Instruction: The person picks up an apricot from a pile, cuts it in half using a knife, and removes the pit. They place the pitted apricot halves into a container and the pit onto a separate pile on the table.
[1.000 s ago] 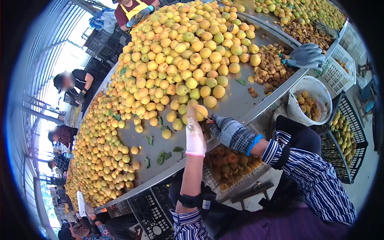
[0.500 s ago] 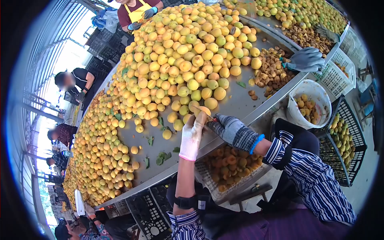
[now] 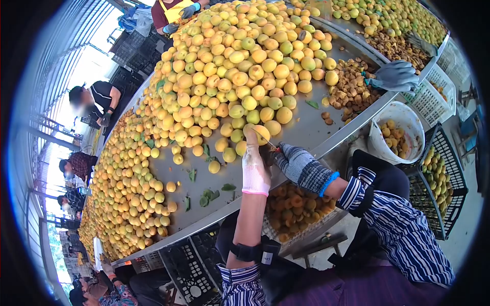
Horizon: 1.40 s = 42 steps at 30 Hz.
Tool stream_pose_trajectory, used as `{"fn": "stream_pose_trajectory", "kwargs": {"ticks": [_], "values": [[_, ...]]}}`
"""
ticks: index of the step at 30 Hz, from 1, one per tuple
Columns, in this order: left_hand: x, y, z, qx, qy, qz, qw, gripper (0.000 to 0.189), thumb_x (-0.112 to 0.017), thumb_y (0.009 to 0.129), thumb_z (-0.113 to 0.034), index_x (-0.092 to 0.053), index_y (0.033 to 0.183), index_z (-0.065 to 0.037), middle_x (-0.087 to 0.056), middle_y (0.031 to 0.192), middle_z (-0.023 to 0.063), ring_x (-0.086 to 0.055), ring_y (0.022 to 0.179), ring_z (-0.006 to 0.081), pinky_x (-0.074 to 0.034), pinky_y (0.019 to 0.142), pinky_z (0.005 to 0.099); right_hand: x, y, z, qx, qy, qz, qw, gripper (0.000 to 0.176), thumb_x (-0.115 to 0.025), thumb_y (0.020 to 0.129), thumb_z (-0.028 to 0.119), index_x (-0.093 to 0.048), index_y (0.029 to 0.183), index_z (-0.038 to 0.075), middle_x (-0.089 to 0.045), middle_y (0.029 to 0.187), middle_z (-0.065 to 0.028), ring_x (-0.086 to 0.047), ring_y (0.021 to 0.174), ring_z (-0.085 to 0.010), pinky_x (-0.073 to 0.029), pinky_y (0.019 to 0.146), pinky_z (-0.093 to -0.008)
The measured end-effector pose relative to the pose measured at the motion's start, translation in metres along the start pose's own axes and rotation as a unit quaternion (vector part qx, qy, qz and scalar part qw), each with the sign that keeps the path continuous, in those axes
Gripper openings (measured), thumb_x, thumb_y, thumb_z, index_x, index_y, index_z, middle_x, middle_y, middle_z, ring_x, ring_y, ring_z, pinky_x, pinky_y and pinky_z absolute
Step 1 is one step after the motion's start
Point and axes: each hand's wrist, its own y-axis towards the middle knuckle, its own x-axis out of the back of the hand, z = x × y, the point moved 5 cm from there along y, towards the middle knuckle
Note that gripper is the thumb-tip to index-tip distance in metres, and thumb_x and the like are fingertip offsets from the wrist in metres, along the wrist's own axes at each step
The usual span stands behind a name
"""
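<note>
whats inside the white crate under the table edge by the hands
Orange halved apricots fill the crate. The table rim hides its far side and the left forearm its left end. Above, the left hand holds an apricot, the right hand a knife.

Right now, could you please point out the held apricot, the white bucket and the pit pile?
held apricot [image 3: 259, 133]: head view, on its yellow upper side.
white bucket [image 3: 406, 116]: head view, on its bare inner wall.
pit pile [image 3: 349, 89]: head view, on its middle.
</note>
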Motion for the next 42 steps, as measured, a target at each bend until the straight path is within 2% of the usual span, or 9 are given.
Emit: {"fn": "stream_pose_trajectory", "kwargs": {"ticks": [6, 9, 14, 17, 23, 25, 28, 34, 42], "values": [[0.013, 0.001, 0.009, -0.005, 0.080, -0.045, 0.996, 0.055, -0.052, 0.086, -0.057, -0.055, 0.105, -0.005, -0.056, 0.098, 0.0036, -0.051, 0.085, 0.0147, -0.042, 0.076, 0.0297, -0.001, 0.000, -0.002, 0.010, -0.007, 0.021, 1.000, 0.025, -0.047, 0.091, 0.023, -0.052, 0.091, -0.001, -0.059, 0.078, -0.0249, -0.059, 0.077, -0.0406, -0.047, 0.068, -0.0465], [0.005, -0.007, -0.002, -0.127, 0.166, -0.055, 0.976, 0.057, -0.051, 0.086, -0.057, -0.056, 0.106, -0.004, -0.057, 0.101, 0.0042, -0.051, 0.087, 0.0152, -0.042, 0.078, 0.0304, 0.001, 0.000, -0.002, -0.002, 0.007, 0.019, 1.000, 0.027, -0.047, 0.091, 0.025, -0.053, 0.091, -0.001, -0.060, 0.079, -0.0248, -0.059, 0.078, -0.0404, -0.047, 0.069, -0.0463], [0.005, 0.005, 0.015, 0.006, 0.009, -0.015, 1.000, 0.059, -0.050, 0.086, -0.058, -0.054, 0.110, -0.004, -0.057, 0.100, 0.0048, -0.052, 0.087, 0.0144, -0.043, 0.078, 0.0300, 0.001, 0.002, -0.010, -0.022, 0.006, 0.040, 0.999, 0.025, -0.052, 0.090, 0.022, -0.054, 0.098, -0.001, -0.060, 0.083, -0.0251, -0.056, 0.083, -0.0432, -0.046, 0.070, -0.0454], [0.006, 0.000, 0.002, 0.020, 0.071, 0.016, 0.997, 0.058, -0.050, 0.087, -0.057, -0.052, 0.114, -0.005, -0.057, 0.097, 0.0041, -0.054, 0.081, 0.0143, -0.043, 0.070, 0.0282, 0.007, 0.004, -0.006, 0.043, -0.032, -0.017, 0.998, 0.025, -0.051, 0.091, 0.023, -0.055, 0.097, -0.001, -0.060, 0.076, -0.0194, -0.060, 0.073, -0.0358, -0.047, 0.066, -0.0410], [0.001, -0.006, -0.018, -0.030, 0.095, 0.115, 0.988, 0.052, -0.055, 0.087, -0.050, -0.053, 0.112, -0.004, -0.058, 0.096, 0.0045, -0.054, 0.076, 0.0132, -0.041, 0.061, 0.0260, 0.018, 0.001, 0.002, -0.174, 0.234, 0.124, 0.948, 0.030, -0.052, 0.091, 0.028, -0.058, 0.092, -0.001, -0.061, 0.075, -0.0206, -0.061, 0.071, -0.0355, -0.047, 0.064, -0.0403], [0.004, -0.006, -0.020, -0.051, 0.094, 0.118, 0.987, 0.050, -0.057, 0.087, -0.047, -0.054, 0.111, -0.004, -0.058, 0.096, 0.0046, -0.054, 0.074, 0.0128, -0.041, 0.060, 0.0262, 0.018, -0.002, 0.008, -0.175, 0.240, 0.162, 0.941, 0.024, -0.049, 0.094, 0.024, -0.059, 0.094, 0.001, -0.051, 0.062, -0.0001, -0.049, 0.057, -0.0075, -0.044, 0.055, -0.0260], [0.016, 0.002, -0.023, -0.087, 0.052, 0.094, 0.990, 0.047, -0.060, 0.085, -0.047, -0.056, 0.106, -0.005, -0.058, 0.094, 0.0043, -0.053, 0.072, 0.0125, -0.040, 0.058, 0.0253, 0.018, 0.001, 0.009, -0.023, 0.123, 0.069, 0.990, 0.024, -0.050, 0.094, 0.024, -0.060, 0.096, 0.002, -0.051, 0.062, 0.0000, -0.048, 0.057, -0.0077, -0.043, 0.055, -0.0260], [0.025, 0.011, -0.031, -0.031, -0.099, 0.090, 0.991, 0.051, -0.056, 0.084, -0.055, -0.055, 0.102, -0.008, -0.059, 0.086, 0.0019, -0.053, 0.069, 0.0108, -0.038, 0.055, 0.0221, 0.024, -0.002, 0.016, -0.018, 0.104, 0.079, 0.991, 0.023, -0.055, 0.092, 0.023, -0.060, 0.096, 0.001, -0.058, 0.070, -0.0082, -0.052, 0.063, -0.0132, -0.045, 0.061, -0.0306], [0.023, 0.007, -0.032, -0.054, -0.046, 0.075, 0.995, 0.056, -0.055, 0.081, -0.060, -0.054, 0.101, -0.007, -0.055, 0.086, 0.0045, -0.049, 0.068, 0.0109, -0.036, 0.054, 0.0219, 0.023, -0.007, 0.019, 0.006, 0.078, 0.095, 0.992, 0.023, -0.059, 0.089, 0.022, -0.059, 0.095, -0.001, -0.059, 0.074, -0.0152, -0.053, 0.065, -0.0203, -0.046, 0.066, -0.0331]]}}
